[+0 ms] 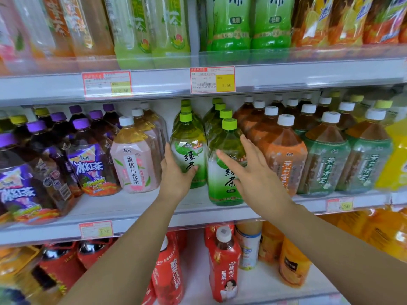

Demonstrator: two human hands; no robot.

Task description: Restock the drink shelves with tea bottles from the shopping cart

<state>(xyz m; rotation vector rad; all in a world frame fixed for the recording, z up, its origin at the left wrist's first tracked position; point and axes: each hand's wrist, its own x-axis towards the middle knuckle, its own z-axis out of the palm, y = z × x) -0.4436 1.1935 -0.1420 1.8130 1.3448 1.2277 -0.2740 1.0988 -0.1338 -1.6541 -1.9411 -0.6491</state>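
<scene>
A: Where does the tea stand?

B: On the middle white shelf [132,205], near the centre. Two large clear plastic bottles of green tea with lime caps head two rows. The left green tea bottle [189,148] sits a little deeper. The right green tea bottle [218,188], at its three o'clock, stands close to the shelf's front edge.

A: And the person's hands?

B: The left hand [176,172] grips the left bottle from its nine o'clock side, fingers [168,154] curled up the flank and the thumb on the label. The right hand [253,170] is flat, its fingers [226,160] straight and spread wide before the right bottle's label. Whether they touch it cannot be told.

A: Why hold them so?

B: Probably to seat the left one square in its lane, label outward. That lane lies between the pink-labelled peach oolong bottle [134,166] at nine o'clock and the other green one. The flat right hand looks placed to steady that neighbour against tipping.

A: The shopping cart?

B: Not in view.

A: What remains?

B: By the look of it, drawing the left bottle toward six o'clock until the two fronts line up.
</scene>
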